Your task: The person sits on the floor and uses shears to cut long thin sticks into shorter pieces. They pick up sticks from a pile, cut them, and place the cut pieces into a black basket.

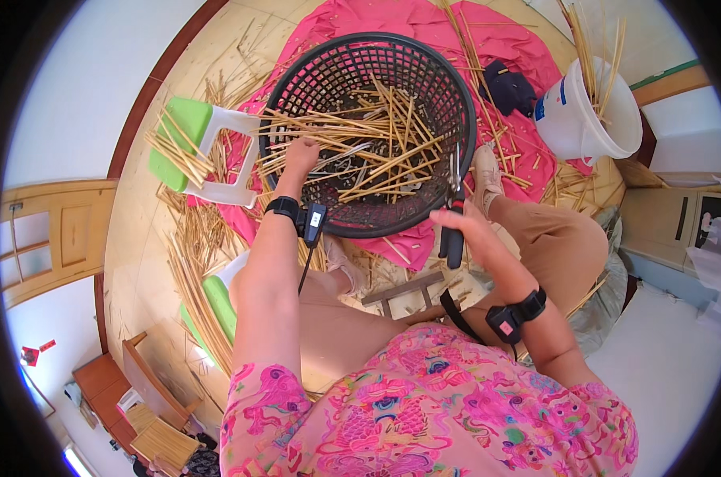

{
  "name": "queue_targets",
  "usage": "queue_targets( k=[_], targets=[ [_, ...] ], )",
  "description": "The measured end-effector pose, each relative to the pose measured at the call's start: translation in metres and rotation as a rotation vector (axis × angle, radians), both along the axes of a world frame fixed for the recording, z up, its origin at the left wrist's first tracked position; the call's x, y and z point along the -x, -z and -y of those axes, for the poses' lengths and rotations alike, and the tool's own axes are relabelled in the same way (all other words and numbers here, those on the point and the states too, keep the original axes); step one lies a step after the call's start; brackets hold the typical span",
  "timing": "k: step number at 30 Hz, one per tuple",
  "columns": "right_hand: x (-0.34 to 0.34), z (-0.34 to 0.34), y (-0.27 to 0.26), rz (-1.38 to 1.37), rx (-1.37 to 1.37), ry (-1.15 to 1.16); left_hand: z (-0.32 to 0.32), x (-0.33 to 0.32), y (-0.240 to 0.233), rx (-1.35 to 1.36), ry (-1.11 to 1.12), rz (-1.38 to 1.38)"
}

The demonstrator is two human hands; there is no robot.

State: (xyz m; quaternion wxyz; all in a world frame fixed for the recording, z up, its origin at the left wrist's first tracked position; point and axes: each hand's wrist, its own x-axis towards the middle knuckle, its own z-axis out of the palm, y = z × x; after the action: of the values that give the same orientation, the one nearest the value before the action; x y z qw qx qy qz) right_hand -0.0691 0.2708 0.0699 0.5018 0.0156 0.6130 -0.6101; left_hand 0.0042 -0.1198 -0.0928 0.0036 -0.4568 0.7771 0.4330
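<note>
My right hand (473,229) grips pruning shears (454,238) with black and red handles. Their metal blades point away from me, over the right rim of a large black plastic basket (369,229). Inside the basket lie many cut straw-coloured stalks (390,173), crossing one another, with pale strips among them. My left hand (302,156) is over the basket's left side, fingers curled down at the stalks. The fingertips are hidden, so whether they pinch a stalk is unclear. Several stalks stick out past the left rim beside this hand.
A green and white plastic stool (181,140) with cut stalks on it stands left of the basket. Pink cloth (515,36) lies underneath. A white bucket (575,113) holds long stalks at the right, near a dark cloth item (508,88). Long stalks (199,298) lie by my left leg.
</note>
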Motion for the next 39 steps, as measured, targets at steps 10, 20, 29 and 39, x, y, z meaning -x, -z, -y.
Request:
queue_targets(
  k=[10,20,29,39],
  targets=[
    [0.0,-0.001,0.012,-0.153,-0.135,-0.086,0.034,0.054,-0.007,0.154,-0.238,0.14],
    [0.002,0.003,0.015,0.041,-0.049,0.047,0.065,0.051,-0.015,0.057,-0.43,0.031],
    [-0.01,0.012,0.007,0.056,-0.05,0.028,0.092,0.0,-0.174,0.327,-0.423,-0.703],
    [0.035,0.052,-0.07,-0.112,0.159,-0.207,0.023,-0.05,-0.247,-0.009,-0.63,-1.296]
  ],
)
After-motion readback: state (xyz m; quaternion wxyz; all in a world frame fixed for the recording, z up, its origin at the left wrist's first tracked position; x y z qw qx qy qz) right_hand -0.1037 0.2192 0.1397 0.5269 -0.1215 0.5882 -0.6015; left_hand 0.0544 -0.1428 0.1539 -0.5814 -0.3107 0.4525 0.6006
